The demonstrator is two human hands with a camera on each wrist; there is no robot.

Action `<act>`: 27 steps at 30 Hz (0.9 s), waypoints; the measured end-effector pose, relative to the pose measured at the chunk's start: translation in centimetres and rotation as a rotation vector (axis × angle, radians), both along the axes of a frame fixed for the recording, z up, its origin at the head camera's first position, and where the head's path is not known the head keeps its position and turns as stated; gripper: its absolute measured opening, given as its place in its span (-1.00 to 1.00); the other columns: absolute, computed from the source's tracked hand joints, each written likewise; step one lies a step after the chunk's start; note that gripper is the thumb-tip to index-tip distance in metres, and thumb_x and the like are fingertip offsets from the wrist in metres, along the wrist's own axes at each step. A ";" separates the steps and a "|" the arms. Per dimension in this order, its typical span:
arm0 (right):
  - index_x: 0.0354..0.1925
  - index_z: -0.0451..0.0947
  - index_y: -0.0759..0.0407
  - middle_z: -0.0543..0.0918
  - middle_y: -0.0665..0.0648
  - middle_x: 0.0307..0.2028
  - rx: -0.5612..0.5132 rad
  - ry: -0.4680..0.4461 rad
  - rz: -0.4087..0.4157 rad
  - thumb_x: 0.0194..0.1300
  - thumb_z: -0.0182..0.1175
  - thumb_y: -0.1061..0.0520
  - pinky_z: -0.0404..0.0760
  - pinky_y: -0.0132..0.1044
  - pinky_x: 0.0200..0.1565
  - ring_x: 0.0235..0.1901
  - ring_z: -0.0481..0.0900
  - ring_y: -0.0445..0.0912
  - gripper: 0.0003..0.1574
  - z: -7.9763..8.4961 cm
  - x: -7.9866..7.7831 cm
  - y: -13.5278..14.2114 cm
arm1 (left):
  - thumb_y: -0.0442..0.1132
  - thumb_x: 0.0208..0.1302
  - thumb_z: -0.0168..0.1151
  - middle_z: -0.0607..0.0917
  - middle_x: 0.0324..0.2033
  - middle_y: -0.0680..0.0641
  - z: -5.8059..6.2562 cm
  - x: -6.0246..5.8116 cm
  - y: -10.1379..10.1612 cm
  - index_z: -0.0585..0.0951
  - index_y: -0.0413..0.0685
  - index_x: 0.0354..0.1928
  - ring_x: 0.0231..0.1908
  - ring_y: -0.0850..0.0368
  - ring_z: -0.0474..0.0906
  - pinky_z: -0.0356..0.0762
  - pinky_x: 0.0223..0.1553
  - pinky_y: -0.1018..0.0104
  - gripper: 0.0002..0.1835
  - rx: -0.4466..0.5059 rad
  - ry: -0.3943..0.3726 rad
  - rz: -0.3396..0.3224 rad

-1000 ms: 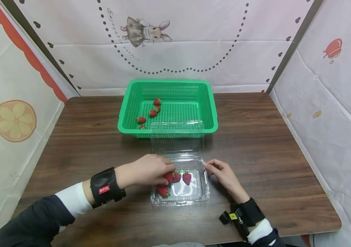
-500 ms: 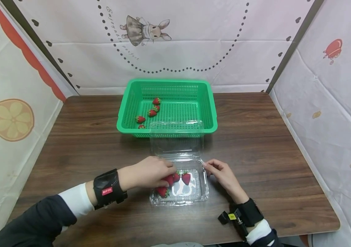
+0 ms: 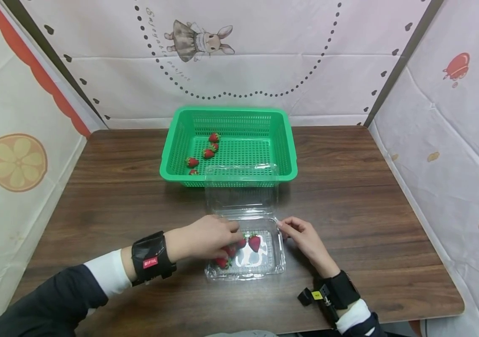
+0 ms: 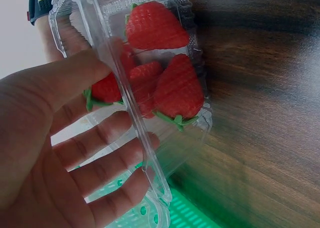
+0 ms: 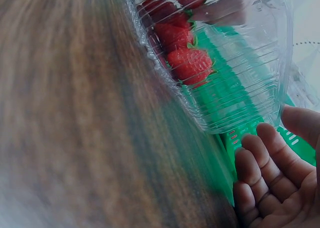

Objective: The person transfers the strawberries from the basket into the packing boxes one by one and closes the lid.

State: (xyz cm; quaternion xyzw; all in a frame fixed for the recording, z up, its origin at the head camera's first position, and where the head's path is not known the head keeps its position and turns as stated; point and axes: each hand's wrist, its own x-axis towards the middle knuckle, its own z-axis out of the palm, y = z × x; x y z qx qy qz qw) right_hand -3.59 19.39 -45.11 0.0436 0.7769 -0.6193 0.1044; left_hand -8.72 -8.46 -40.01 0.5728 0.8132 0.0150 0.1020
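Observation:
A clear plastic clamshell box (image 3: 264,267) stands on the table with its lid (image 3: 241,199) folded back against the basket. Several strawberries (image 3: 254,243) lie inside it. My left hand (image 3: 212,238) reaches over the box's left side; in the left wrist view its thumb and a finger hold a strawberry (image 4: 106,89) above others, the far fingertips partly hidden behind clear plastic. At the box's right back corner, my right hand (image 3: 304,238) pinches the rim between thumb and forefinger. Its other fingers (image 5: 248,165) are loosely curled in the right wrist view.
Behind the box a green plastic basket (image 3: 286,154) holds several strawberries (image 3: 208,153), mostly in its left half. The wooden table (image 3: 361,210) has printed white cloth (image 3: 446,154) around its back and sides.
My left hand has shifted slightly to the right over the box, covering more of the middle strawberry. My right hand keeps its pinch on the corner. The basket's strawberries have not moved.

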 end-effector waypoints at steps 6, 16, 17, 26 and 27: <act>-0.18 0.64 0.37 0.60 0.16 -0.42 0.003 0.007 -0.002 0.47 0.20 0.12 0.35 -0.36 -0.42 -0.40 0.47 0.02 -0.72 -0.1 0.0 0.0 | -0.06 0.15 0.49 0.53 -0.31 0.11 -0.4 0.4 0.4 0.65 0.13 -0.05 -0.36 0.25 0.44 0.43 -0.37 0.40 -0.67 -0.019 0.032 -0.049; -0.17 0.64 0.37 0.59 0.15 -0.43 0.005 0.005 -0.002 0.47 0.20 0.11 0.30 -0.38 -0.47 -0.44 0.43 0.01 -0.71 -0.1 0.0 0.0 | -0.04 0.19 0.44 0.67 -0.10 0.05 -1.1 1.3 0.9 0.64 0.12 -0.11 -0.14 0.14 0.59 0.57 -0.20 0.24 -0.73 -0.056 0.057 -0.074; -0.17 0.64 0.37 0.59 0.16 -0.42 0.004 0.005 -0.003 0.47 0.20 0.11 0.30 -0.38 -0.47 -0.44 0.43 0.00 -0.71 -0.1 0.0 0.0 | -0.04 0.19 0.44 0.66 -0.12 0.06 -1.2 1.3 0.9 0.64 0.12 -0.12 -0.16 0.15 0.58 0.57 -0.21 0.25 -0.74 -0.058 0.058 -0.074; -0.19 0.64 0.36 0.58 0.16 -0.43 0.002 0.003 -0.006 0.46 0.21 0.09 0.30 -0.38 -0.47 -0.47 0.40 -0.01 -0.71 -0.1 0.1 -0.1 | 0.02 0.24 0.40 0.59 -0.25 0.12 -1.5 1.7 1.0 0.62 0.12 -0.12 -0.25 0.20 0.53 0.50 -0.30 0.32 -0.74 -0.045 0.071 -0.073; -0.20 0.64 0.36 0.58 0.15 -0.43 0.001 0.002 -0.008 0.46 0.21 0.09 0.30 -0.38 -0.48 -0.47 0.40 -0.01 -0.71 -0.1 0.1 -0.1 | 0.02 0.25 0.39 0.60 -0.25 0.12 -1.5 1.8 1.0 0.62 0.12 -0.12 -0.24 0.20 0.53 0.50 -0.29 0.32 -0.74 -0.047 0.071 -0.073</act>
